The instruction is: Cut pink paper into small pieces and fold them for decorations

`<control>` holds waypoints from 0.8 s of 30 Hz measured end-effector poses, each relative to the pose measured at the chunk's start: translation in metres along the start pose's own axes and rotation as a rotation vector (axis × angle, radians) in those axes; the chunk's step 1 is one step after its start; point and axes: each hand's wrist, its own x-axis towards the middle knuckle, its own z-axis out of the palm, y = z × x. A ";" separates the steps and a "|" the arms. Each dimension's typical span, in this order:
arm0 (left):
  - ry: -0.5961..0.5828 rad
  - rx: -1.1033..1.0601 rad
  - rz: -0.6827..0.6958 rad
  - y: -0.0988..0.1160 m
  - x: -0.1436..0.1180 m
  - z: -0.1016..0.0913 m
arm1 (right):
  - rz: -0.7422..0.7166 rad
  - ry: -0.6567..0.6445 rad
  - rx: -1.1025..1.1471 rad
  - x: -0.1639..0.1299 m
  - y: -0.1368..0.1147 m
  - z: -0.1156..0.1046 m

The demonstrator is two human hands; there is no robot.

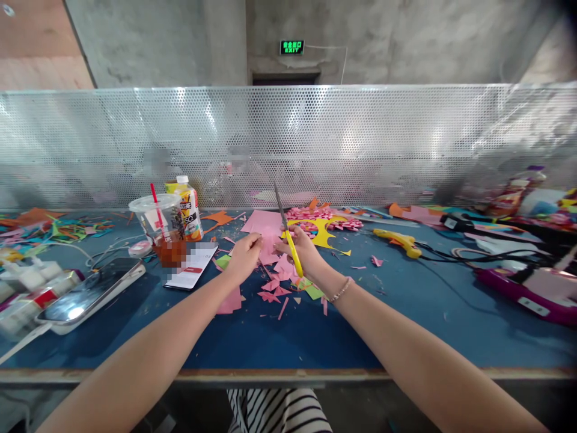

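The right hand (303, 249) is closed around the yellow handles of a pair of scissors (288, 237), blades pointing up and away from the person. The left hand (246, 255) pinches a piece of pink paper (270, 246) between its fingertips, just left of the scissors and touching the blades' lower end as far as can be seen. The paper looks thin, light and floppy; it would likely bend or tear if pulled hard, so a hold close to the cut line, near the blades, should keep it steady. The scissors are stiff and light, best held by the handle loops.

Below the scissors, pink scraps (270, 294) lie scattered on the blue bench (288, 337). Just beyond the scissors sits a yellow cut-out shape (325, 236) with a heap of pink curls. To the right of the scissors lies a yellow glue gun (399, 240). To the left stand a plastic cup (158, 219) with a red straw and a drink bottle (188, 207); farther left lies a phone (90, 293).
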 end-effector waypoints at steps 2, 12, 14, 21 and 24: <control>0.027 -0.080 -0.019 -0.001 -0.001 0.000 | -0.010 -0.026 -0.025 -0.001 0.000 0.001; 0.068 -0.355 -0.091 0.009 0.000 -0.004 | -0.044 -0.082 -0.143 0.003 0.005 -0.003; 0.058 -0.468 -0.131 0.010 0.000 -0.003 | -0.045 -0.086 -0.148 0.004 0.006 -0.003; 0.024 -0.646 -0.241 0.007 0.000 0.000 | -0.033 -0.074 -0.152 0.004 0.006 -0.004; -0.038 -0.606 -0.265 0.002 0.001 0.001 | -0.023 -0.059 -0.116 0.004 0.005 -0.004</control>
